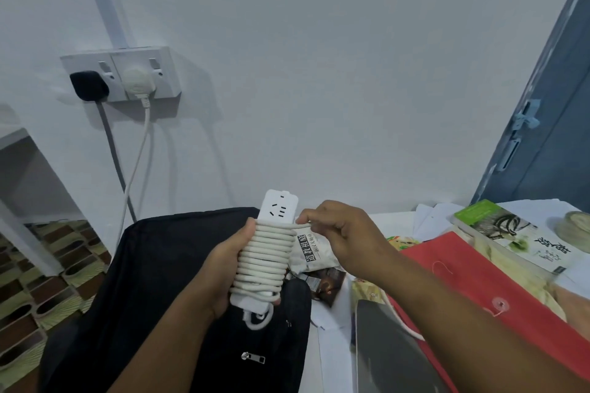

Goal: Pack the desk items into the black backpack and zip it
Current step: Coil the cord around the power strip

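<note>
Black backpack (178, 297) lies open-side up below us, ready to receive. Our left hand (223, 268) grips the strip (266, 252) above it, steadying it, while our right hand (338, 233) pinches the cord (303, 226) to finish the coil.

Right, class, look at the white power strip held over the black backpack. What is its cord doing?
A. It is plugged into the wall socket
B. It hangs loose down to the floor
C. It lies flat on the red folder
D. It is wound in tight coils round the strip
D: the cord sits in stacked coils round the power strip, which the left hand grips while the right hand pinches the top turn.
</note>
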Action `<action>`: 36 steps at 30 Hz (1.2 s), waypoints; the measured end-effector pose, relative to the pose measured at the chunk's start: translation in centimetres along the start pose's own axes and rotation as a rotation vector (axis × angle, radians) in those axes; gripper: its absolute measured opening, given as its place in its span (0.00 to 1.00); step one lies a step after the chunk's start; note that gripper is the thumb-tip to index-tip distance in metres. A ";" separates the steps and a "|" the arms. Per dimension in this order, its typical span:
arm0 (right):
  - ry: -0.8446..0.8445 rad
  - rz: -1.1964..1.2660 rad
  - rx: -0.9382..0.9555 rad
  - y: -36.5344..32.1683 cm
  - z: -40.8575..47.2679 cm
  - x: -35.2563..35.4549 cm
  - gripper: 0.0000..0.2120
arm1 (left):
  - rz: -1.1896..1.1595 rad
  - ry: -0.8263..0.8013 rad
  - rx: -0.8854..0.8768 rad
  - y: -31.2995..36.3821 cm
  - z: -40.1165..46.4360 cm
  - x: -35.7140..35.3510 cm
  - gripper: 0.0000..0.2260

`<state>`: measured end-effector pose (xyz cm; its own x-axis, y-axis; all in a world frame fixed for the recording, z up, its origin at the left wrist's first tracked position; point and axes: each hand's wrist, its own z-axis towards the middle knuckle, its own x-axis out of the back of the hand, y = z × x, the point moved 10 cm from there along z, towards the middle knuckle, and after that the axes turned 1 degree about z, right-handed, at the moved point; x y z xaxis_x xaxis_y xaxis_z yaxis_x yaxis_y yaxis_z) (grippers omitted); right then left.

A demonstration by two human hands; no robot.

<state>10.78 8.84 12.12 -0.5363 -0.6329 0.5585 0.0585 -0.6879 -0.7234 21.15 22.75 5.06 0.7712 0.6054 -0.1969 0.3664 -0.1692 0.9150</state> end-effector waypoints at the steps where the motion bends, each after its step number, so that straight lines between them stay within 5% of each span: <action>1: 0.009 0.060 -0.039 0.3 0.0 0.0 0.22 | -0.023 0.008 0.007 -0.1 0.0 -0.2 0.28; 6: -0.052 0.372 -0.193 1.6 0.0 -1.1 0.17 | -0.008 -0.042 -0.006 0.1 -0.4 -1.2 0.32; 9: -0.163 0.417 -0.253 1.7 0.0 -1.5 0.05 | 0.088 -0.073 -0.100 1.5 -1.0 -1.1 0.29; 14: -0.541 0.281 -0.355 2.8 -1.4 -3.8 0.25 | 0.190 -0.248 -0.184 3.3 -1.6 -1.8 0.34; 18: -0.662 -0.008 -0.349 2.1 -0.6 -3.8 0.10 | 0.508 -0.444 -0.226 3.7 -2.3 -4.2 0.24; 21: -0.708 -0.263 -0.286 0.2 1.0 -2.6 0.14 | 1.002 -0.548 -0.134 2.4 -2.7 -6.0 0.17; 24: -0.678 -0.359 -0.260 -1.4 2.4 -1.8 0.12 | 1.233 -0.482 -0.087 2.2 -2.0 -6.2 0.13; 31: -0.584 -0.379 -0.187 -4.0 3.2 -0.7 0.02 | 1.222 -0.403 -0.124 2.8 -1.1 -5.7 0.23; 36: -0.574 -0.441 -0.104 -6.5 2.5 -1.1 0.11 | 1.084 -0.259 -0.187 2.8 -0.1 -4.7 0.19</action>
<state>13.06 13.18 17.21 0.0358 -0.4108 0.9110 -0.1570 -0.9026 -0.4009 18.50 19.51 8.62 0.7273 0.0267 0.6858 -0.6287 -0.3749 0.6813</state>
